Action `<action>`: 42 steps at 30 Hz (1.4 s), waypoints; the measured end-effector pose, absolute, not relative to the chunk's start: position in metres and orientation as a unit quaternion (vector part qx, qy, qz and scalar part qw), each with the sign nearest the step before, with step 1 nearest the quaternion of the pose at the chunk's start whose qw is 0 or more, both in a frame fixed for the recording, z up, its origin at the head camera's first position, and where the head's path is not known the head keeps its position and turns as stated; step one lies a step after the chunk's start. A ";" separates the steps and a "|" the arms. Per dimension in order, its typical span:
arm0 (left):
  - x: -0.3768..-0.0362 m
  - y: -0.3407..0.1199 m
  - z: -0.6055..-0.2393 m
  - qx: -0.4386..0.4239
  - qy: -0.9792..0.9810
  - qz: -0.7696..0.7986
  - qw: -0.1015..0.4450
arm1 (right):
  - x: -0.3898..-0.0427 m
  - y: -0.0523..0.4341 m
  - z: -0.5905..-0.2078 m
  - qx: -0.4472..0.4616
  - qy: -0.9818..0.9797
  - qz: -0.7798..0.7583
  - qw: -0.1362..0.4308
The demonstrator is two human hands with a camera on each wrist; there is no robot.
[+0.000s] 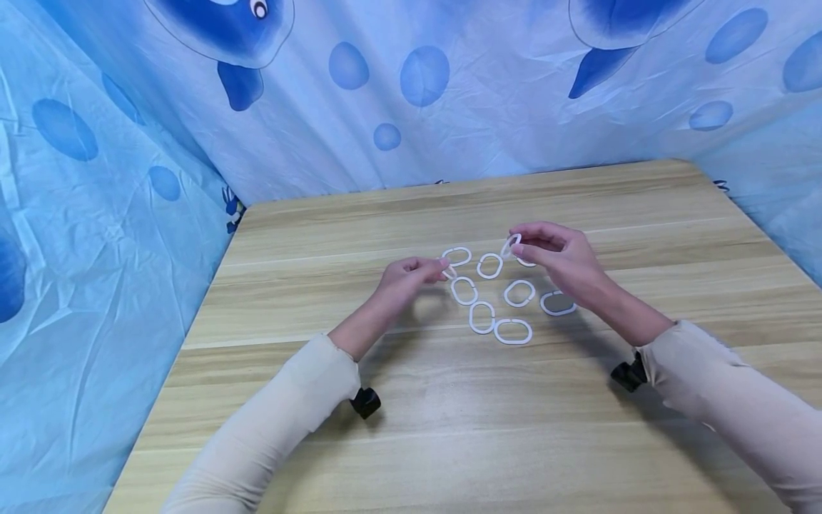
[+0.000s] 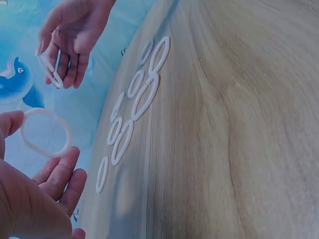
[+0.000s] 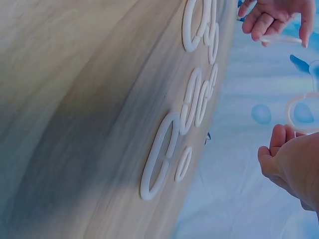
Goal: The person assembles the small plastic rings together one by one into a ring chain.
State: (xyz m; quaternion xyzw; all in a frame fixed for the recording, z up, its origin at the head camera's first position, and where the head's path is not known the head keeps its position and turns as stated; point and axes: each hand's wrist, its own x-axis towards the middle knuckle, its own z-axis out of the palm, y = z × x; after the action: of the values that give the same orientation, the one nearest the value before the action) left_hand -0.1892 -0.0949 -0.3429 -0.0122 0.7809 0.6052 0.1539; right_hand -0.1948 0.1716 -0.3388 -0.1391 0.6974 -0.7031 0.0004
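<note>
Rings of white plastic lie loose on the wooden table (image 1: 411, 442) in the head view, with no tray or box around them; the loose rings (image 1: 488, 300) sit between and just below the two hands. The left hand (image 1: 411, 275) hovers over the table with fingers curled, pinching one small white ring (image 1: 448, 271) at its fingertips, right beside the nearest ring of the cluster. The right hand (image 1: 559, 260) is raised just past the far side of the cluster and pinches another white ring (image 1: 510, 246) between thumb and forefinger, held tilted off the table. A blue patterned curtain (image 1: 128, 178) hangs behind and to the side of both hands. From the left wrist, the left hand (image 2: 35, 199) holds its oval ring (image 2: 45, 133) between thumb and fingertips, fingers partly curled; the right hand (image 2: 70, 35) shows beyond it, gripping its own ring (image 2: 52, 72), and the loose rings (image 2: 132, 104) lie flat along the table edge beside them, nothing between. From the right wrist, the right hand (image 3: 294, 164) shows only its curled palm edge, its ring (image 3: 301, 112) blurred above it; the left hand (image 3: 274, 17) is far ahead, the loose rings (image 3: 192, 104) below.
</note>
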 end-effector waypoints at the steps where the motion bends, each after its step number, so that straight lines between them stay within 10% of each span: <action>1: -0.190 -0.095 -0.343 -0.013 0.781 0.606 0.153 | -0.195 0.170 -0.339 -0.142 0.682 -0.717 0.004; 42: -0.190 -0.079 -0.342 0.000 0.660 0.732 0.167 | -0.193 0.119 -0.355 -0.289 0.665 -0.674 -0.141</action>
State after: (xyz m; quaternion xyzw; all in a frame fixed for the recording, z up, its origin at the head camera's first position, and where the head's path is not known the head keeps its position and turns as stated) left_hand -0.1899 -0.0791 -0.3421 0.0005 0.6602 0.7323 0.1671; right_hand -0.1929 0.1193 -0.3553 -0.2895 0.6649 -0.6739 -0.1411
